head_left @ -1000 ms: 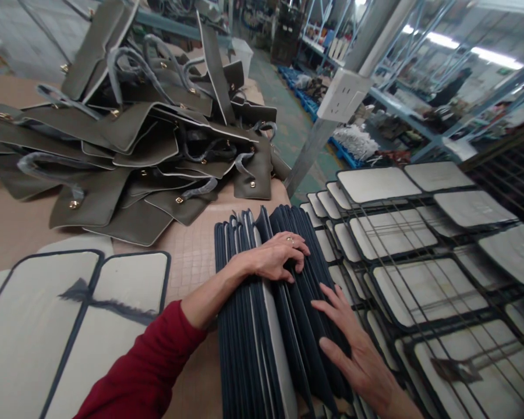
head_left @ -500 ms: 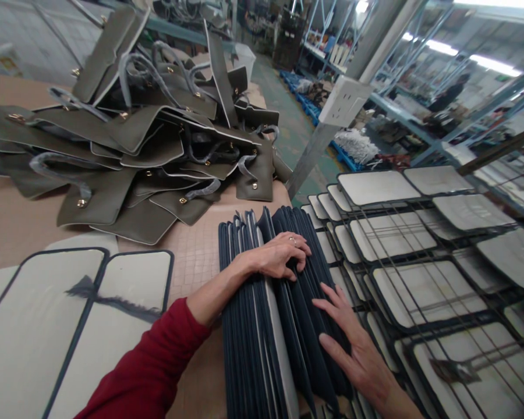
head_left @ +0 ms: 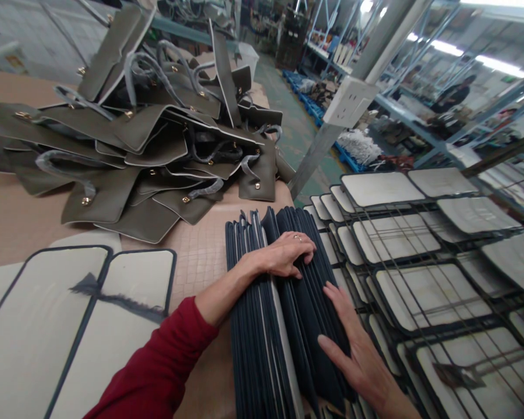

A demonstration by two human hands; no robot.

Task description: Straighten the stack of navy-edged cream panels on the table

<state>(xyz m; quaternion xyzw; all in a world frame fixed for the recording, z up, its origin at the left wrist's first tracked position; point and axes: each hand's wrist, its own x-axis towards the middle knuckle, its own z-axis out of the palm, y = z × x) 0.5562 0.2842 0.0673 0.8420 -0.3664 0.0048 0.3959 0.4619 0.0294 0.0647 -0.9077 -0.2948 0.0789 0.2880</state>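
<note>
Panels (head_left: 253,349), dark navy, stand on edge, packed in a row at the right of the table (head_left: 192,262). Left hand (head_left: 288,255) lies across their top edges, fingers curled; whether it grips any, cannot tell. Right hand (head_left: 358,349): thumb and fingers spread apart, at row's right side. Olive pieces (head_left: 148,131) heaped beyond; dark-edged white panels (head_left: 432,294) racked to the right.
</note>
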